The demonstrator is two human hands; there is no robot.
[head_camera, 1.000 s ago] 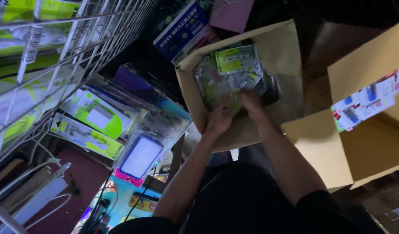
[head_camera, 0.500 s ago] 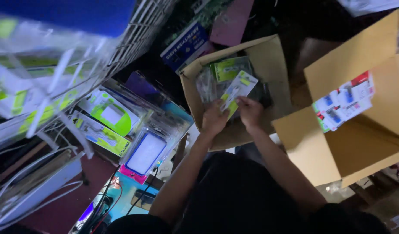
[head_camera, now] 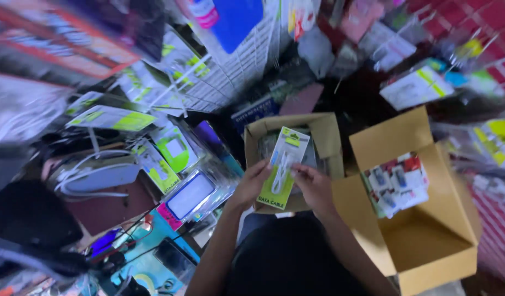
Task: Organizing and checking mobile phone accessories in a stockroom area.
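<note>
Fingers of both our hands pinch a flat cable packet (head_camera: 283, 167) by its long edges: our left hand (head_camera: 251, 183) grips the left edge, our right hand (head_camera: 314, 186) the right edge lower down. The packet is up in the air above a small open cardboard box (head_camera: 324, 137), tilted a little, its white and lime-green card face turned toward us with a coiled white cable under clear plastic.

We judge it light and fairly stiff, a card backing with a thin plastic blister that would dent or crackle if squeezed in the middle. The glossy front looks slippery, so the card edges, where we hold it now, seem the safest places to grip.

Just to the right stands a bigger cardboard box (head_camera: 428, 241) with small red, white and blue packets (head_camera: 397, 183) lying against its inner wall. To the left, more green and white packets (head_camera: 173, 151) hang and lie about a white wire rack (head_camera: 247, 66). The room is dim, crowded and blurred at the edges.
</note>
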